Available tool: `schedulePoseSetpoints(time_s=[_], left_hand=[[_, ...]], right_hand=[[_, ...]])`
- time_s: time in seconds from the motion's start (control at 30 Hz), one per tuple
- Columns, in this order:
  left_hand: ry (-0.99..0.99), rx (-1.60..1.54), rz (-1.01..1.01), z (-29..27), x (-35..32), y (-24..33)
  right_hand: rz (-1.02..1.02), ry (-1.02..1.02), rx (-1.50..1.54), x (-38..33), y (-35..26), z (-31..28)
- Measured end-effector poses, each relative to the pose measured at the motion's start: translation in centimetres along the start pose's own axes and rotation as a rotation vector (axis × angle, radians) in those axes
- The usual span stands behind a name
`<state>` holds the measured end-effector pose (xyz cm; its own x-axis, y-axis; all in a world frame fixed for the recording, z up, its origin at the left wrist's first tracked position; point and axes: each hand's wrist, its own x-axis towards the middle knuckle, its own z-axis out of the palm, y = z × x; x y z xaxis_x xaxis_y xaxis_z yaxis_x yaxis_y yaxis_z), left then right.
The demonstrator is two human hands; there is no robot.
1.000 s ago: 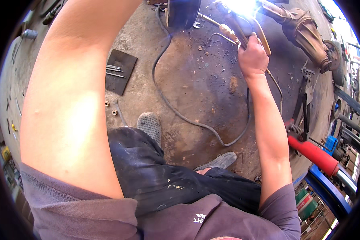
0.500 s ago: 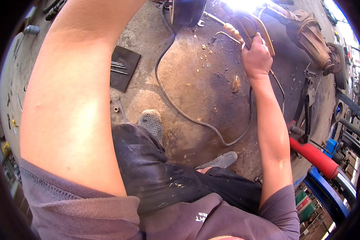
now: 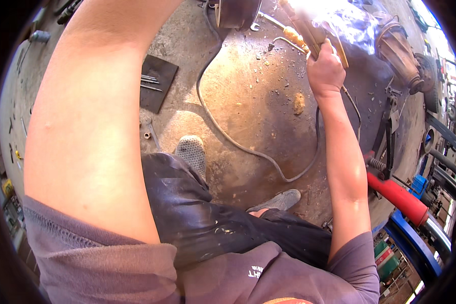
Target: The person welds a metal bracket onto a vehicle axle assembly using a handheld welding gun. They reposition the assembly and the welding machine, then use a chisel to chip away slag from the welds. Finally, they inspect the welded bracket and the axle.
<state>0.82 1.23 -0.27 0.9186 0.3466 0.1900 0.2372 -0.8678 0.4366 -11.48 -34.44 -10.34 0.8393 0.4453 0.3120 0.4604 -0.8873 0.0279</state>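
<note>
Trousers (image 3: pixel 187 197) flecked with pale marks fill the foreground beside a bare arm (image 3: pixel 86 131); the left hand's grip I cannot tell from here. Past a grey shoe (image 3: pixel 191 152), a dark cable (image 3: pixel 288 180) loops over the floor (image 3: pixel 268 121). Farther out, the right hand (image 3: pixel 327 73) has its grip closed around a brown tool (image 3: pixel 307 33), near white glare (image 3: pixel 314 6), smoke (image 3: pixel 349 25) and a rusty housing (image 3: pixel 397 55).

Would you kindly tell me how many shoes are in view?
2: the left shoe, left of the cable, and the right shoe, below the cable's bend. Dark trousers partly hide the left one.
</note>
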Motion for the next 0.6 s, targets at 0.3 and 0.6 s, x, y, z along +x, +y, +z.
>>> schedulePoseSetpoints(time_s=[0.3, 0.6], left_hand=[[-0.150, 0.569, 0.380, 0.3, 1.0, -0.6], [-0.043, -0.049, -0.121, -1.9, -2.0, 1.8]], right_hand=[[-0.112, 0.208, 0.163, -6.2, 2.8, -2.1], [-0.059, 0.071, 0.101, -5.1, 2.3, -1.0]])
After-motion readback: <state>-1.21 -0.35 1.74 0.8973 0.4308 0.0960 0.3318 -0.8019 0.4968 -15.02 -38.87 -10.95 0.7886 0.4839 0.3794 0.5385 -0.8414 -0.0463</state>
